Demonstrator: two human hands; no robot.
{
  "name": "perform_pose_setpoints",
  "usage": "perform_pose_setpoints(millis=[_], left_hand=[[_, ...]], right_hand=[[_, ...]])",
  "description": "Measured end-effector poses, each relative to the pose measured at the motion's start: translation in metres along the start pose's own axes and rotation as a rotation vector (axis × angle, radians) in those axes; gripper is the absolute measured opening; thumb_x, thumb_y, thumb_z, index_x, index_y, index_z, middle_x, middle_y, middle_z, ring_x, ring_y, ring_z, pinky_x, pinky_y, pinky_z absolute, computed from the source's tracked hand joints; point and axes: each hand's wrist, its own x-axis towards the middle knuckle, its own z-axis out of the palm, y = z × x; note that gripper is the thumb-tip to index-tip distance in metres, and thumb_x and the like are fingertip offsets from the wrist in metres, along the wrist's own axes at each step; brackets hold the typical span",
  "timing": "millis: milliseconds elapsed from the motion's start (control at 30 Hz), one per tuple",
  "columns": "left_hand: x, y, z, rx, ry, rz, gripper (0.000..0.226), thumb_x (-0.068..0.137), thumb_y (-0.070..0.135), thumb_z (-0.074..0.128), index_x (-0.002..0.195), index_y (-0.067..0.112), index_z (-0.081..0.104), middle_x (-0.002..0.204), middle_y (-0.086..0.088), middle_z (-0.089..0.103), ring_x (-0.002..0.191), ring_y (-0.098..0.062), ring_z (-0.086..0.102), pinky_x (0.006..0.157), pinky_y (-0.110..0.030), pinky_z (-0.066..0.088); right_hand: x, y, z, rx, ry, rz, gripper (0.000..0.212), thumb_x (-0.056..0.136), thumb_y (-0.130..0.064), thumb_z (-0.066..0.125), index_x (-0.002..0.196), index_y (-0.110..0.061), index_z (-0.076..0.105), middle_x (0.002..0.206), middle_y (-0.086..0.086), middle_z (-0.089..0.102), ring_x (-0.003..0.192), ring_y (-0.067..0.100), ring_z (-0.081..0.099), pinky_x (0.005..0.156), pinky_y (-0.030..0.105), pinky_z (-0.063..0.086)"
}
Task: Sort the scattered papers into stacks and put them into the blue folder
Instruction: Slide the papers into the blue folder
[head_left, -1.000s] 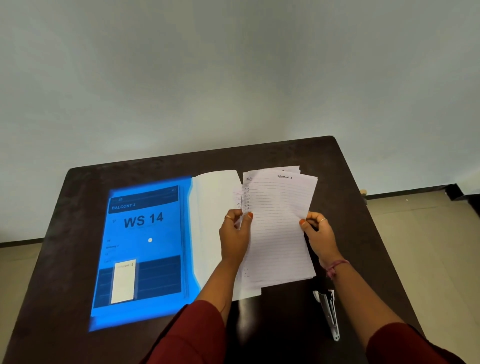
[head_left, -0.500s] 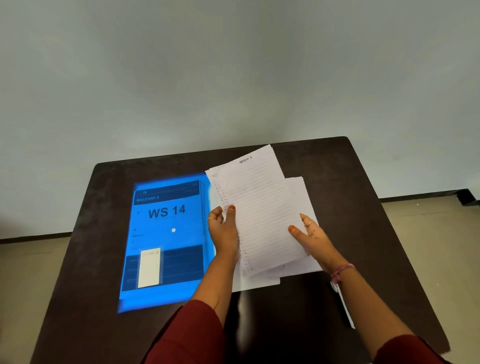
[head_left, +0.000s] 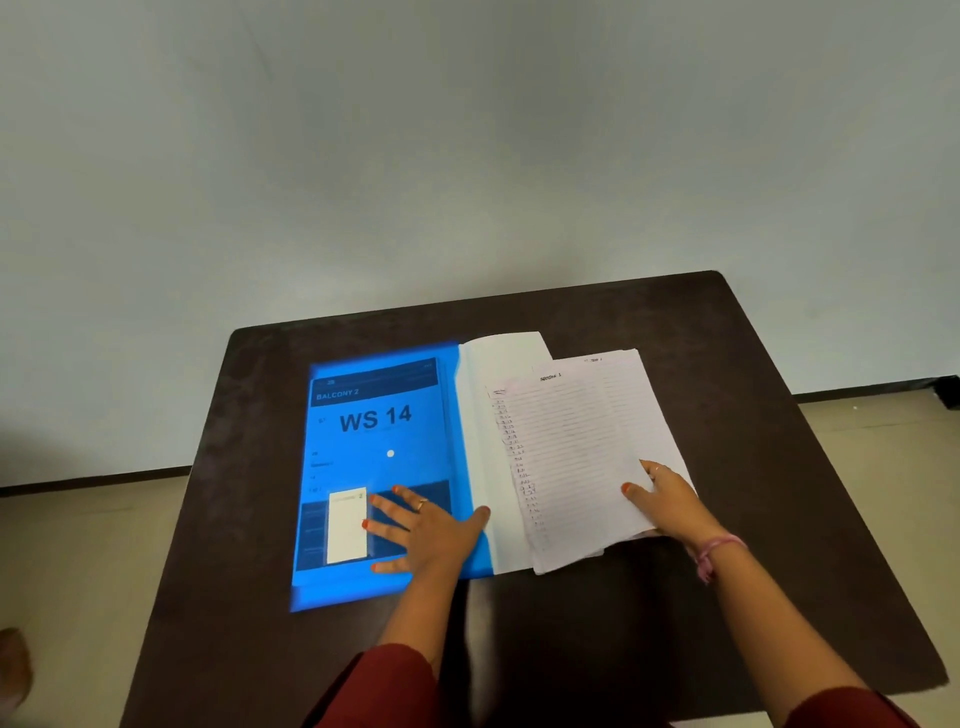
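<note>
The papers (head_left: 571, 457) lay stacked on the white inner page of the open blue folder (head_left: 374, 467) at centre right of the frame, long axis running from near edge to far edge of the table (head_left: 727, 322). My right hand (head_left: 670, 501) rested on the stack's lower right corner, fingers flat and gripping nothing. My left hand (head_left: 421, 530), fingers spread flat, pressed the blue cover just left of the stack; I judged the right hand nearer for squaring the sheets.

One table (head_left: 675, 597), one open blue folder (head_left: 374, 441) – with one small white slip (head_left: 347, 525) on its cover. One fanned stack of lined papers (head_left: 566, 457), sheet count unclear – at least two. Two hands: left (head_left: 426, 530), right (head_left: 670, 499)
</note>
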Motion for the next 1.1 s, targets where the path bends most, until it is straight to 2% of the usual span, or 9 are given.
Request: perform_pose_setpoints(millis=[133, 267, 367, 533, 700, 800, 833, 967, 1100], left_hand=[[0.001, 0.000, 0.000, 0.043, -0.044, 0.080, 0.109, 0.083, 0.058, 0.057, 0.151, 0.016, -0.017, 0.154, -0.012, -0.032, 0.140, -0.041, -0.027, 0.103, -0.075, 0.003], [-0.001, 0.005, -0.003, -0.034, -0.043, 0.098, 0.087, 0.093, 0.049, 0.045, 0.153, 0.018, -0.011, 0.159, -0.010, -0.020, 0.143, -0.038, -0.021, 0.106, -0.072, 0.003], [-0.002, 0.000, -0.004, -0.101, -0.034, 0.119, 0.078, 0.097, 0.044, 0.039, 0.153, 0.018, -0.008, 0.160, -0.007, -0.014, 0.145, -0.034, -0.019, 0.106, -0.071, 0.002], [-0.004, -0.005, -0.007, -0.167, -0.026, 0.138, 0.072, 0.098, 0.041, 0.037, 0.154, 0.019, -0.003, 0.161, -0.005, -0.009, 0.146, -0.031, -0.017, 0.108, -0.069, -0.001], [-0.006, -0.005, -0.011, -0.166, -0.047, 0.151, 0.072, 0.098, 0.044, 0.037, 0.154, 0.020, -0.002, 0.161, -0.005, -0.010, 0.146, -0.032, -0.018, 0.108, -0.070, 0.000], [-0.006, -0.006, -0.013, -0.170, -0.068, 0.168, 0.075, 0.097, 0.045, 0.040, 0.154, 0.021, -0.003, 0.161, -0.004, -0.010, 0.145, -0.033, -0.018, 0.107, -0.071, 0.001], [-0.007, -0.006, -0.014, -0.167, -0.077, 0.173, 0.076, 0.097, 0.046, 0.041, 0.154, 0.022, -0.003, 0.161, -0.004, -0.011, 0.145, -0.033, -0.018, 0.107, -0.071, 0.002], [-0.008, -0.005, -0.021, -0.193, -0.107, 0.187, 0.083, 0.095, 0.041, 0.049, 0.153, 0.022, -0.006, 0.161, -0.004, -0.012, 0.145, -0.035, -0.018, 0.106, -0.073, 0.003], [-0.013, 0.000, -0.028, -0.256, -0.126, 0.269, 0.085, 0.094, 0.022, 0.052, 0.152, 0.028, -0.009, 0.160, -0.006, -0.013, 0.145, -0.036, -0.014, 0.105, -0.073, 0.006]], right_hand=[[-0.001, -0.005, -0.001, -0.005, 0.018, 0.023, 0.042, 0.095, -0.019, 0.055, 0.136, -0.016, 0.047, 0.127, 0.005, 0.055, 0.110, 0.025, 0.056, 0.080, 0.040, 0.057], [-0.011, -0.007, -0.005, 0.228, 0.004, -0.018, 0.038, 0.093, -0.018, 0.059, 0.129, -0.026, 0.050, 0.125, 0.000, 0.056, 0.110, 0.026, 0.058, 0.084, 0.040, 0.056], [-0.016, -0.003, -0.009, 0.412, -0.082, 0.018, 0.036, 0.089, -0.013, 0.064, 0.122, -0.026, 0.056, 0.116, 0.004, 0.066, 0.100, 0.026, 0.067, 0.084, 0.043, 0.057], [-0.021, -0.005, -0.017, 0.512, -0.189, 0.036, 0.037, 0.086, -0.001, 0.063, 0.117, -0.020, 0.060, 0.110, 0.008, 0.071, 0.093, 0.025, 0.071, 0.069, 0.031, 0.060], [-0.016, -0.009, -0.023, 0.421, -0.291, -0.007, 0.040, 0.085, -0.003, 0.065, 0.120, -0.021, 0.061, 0.115, 0.002, 0.070, 0.102, 0.023, 0.068, 0.084, 0.038, 0.057], [-0.012, -0.022, -0.018, 0.339, -0.324, -0.043, 0.037, 0.087, -0.009, 0.066, 0.118, -0.027, 0.060, 0.118, -0.005, 0.067, 0.102, 0.018, 0.067, 0.076, 0.029, 0.058], [-0.009, -0.026, -0.015, 0.315, -0.328, -0.053, 0.037, 0.087, -0.011, 0.066, 0.119, -0.029, 0.058, 0.120, -0.007, 0.064, 0.106, 0.017, 0.065, 0.077, 0.031, 0.058], [0.011, -0.039, 0.001, 0.172, -0.321, -0.155, 0.043, 0.090, -0.017, 0.064, 0.124, -0.038, 0.049, 0.133, -0.010, 0.051, 0.121, 0.019, 0.052, 0.103, 0.044, 0.046], [0.026, -0.050, 0.015, 0.118, -0.262, -0.241, 0.051, 0.091, -0.018, 0.062, 0.133, -0.037, 0.041, 0.144, -0.010, 0.040, 0.131, 0.020, 0.040, 0.111, 0.049, 0.035]])
